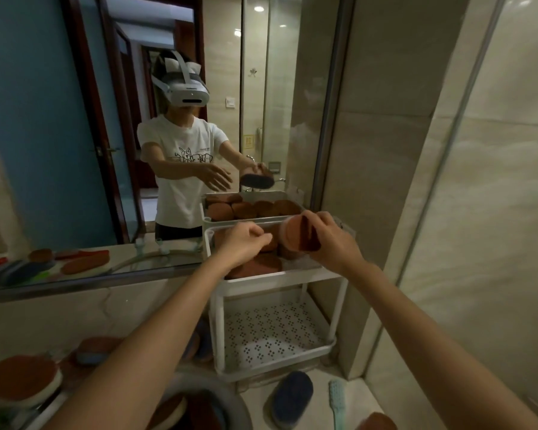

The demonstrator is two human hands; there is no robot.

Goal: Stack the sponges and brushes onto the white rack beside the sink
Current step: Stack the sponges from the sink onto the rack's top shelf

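R hand [330, 240] grips oval sponge [292, 234] on edge over white rack [280, 282] top tier, flat face turned left, long axis approx upright; L hand [243, 246] just beside, loosely curled, holding nothing.

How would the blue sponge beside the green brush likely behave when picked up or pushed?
The blue sponge looks thick and soft, so probably light and squashy under a grip. It lies flat on a broad oval face, so rolling seems unlikely. The counter looks glossy, so a push might slide it.
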